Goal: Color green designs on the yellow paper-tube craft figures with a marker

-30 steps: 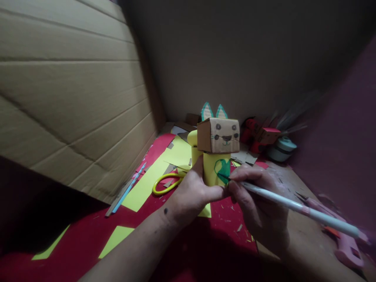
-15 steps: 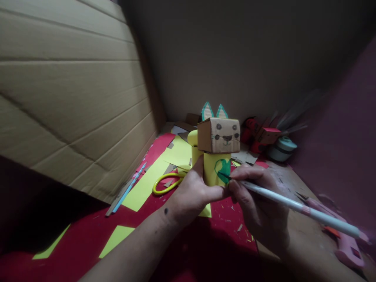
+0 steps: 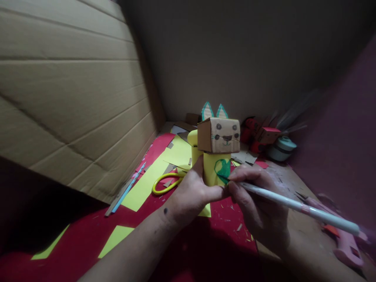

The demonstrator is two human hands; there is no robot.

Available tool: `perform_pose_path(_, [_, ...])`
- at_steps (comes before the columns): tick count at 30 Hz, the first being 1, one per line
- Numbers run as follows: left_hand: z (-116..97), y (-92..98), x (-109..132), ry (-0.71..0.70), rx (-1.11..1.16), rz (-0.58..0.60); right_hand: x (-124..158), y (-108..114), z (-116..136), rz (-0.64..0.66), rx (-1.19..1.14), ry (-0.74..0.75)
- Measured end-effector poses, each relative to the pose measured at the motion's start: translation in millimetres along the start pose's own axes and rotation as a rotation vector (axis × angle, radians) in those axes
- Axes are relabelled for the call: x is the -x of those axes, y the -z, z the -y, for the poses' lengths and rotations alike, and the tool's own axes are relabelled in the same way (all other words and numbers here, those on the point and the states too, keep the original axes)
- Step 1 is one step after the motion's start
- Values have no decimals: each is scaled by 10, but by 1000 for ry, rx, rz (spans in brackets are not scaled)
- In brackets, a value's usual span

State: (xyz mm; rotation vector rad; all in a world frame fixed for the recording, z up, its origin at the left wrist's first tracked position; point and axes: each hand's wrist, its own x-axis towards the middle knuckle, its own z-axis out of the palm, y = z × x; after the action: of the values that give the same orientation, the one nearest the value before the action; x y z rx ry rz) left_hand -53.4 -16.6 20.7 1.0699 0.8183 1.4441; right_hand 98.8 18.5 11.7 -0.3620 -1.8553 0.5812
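My left hand (image 3: pixel 194 192) is wrapped round the yellow paper body of a cardboard animal figure (image 3: pixel 219 135), its thumb across the lower front. The figure has a box head with a drawn face and two pointed ears edged in teal. On its body is a green heart (image 3: pixel 222 169), coloured in on the right and mostly just outlined on the upper left. My right hand (image 3: pixel 258 199) pinches a white marker pen (image 3: pixel 296 204), whose dark tip touches the heart's lower part. The right hand's lower fingers are in shadow.
Yellow-handled scissors (image 3: pixel 167 184) and yellow paper (image 3: pixel 143 188) lie on the red sheet (image 3: pixel 164 250) to the left. A large cardboard panel (image 3: pixel 76 90) leans there. Rightward are a pink glue gun (image 3: pixel 348 246), a pale green round container (image 3: pixel 282 149) and a red cardboard figure (image 3: pixel 266 137).
The marker tip has shifted slightly lower on the heart, and a little more green fills its middle. My left hand and the figure have stayed in place.
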Motion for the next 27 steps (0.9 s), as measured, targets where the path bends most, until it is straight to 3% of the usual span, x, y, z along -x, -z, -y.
perform_pose_path(27, [7,-5,-10,-12,-5,6,-2,-4,11,-34,29,13])
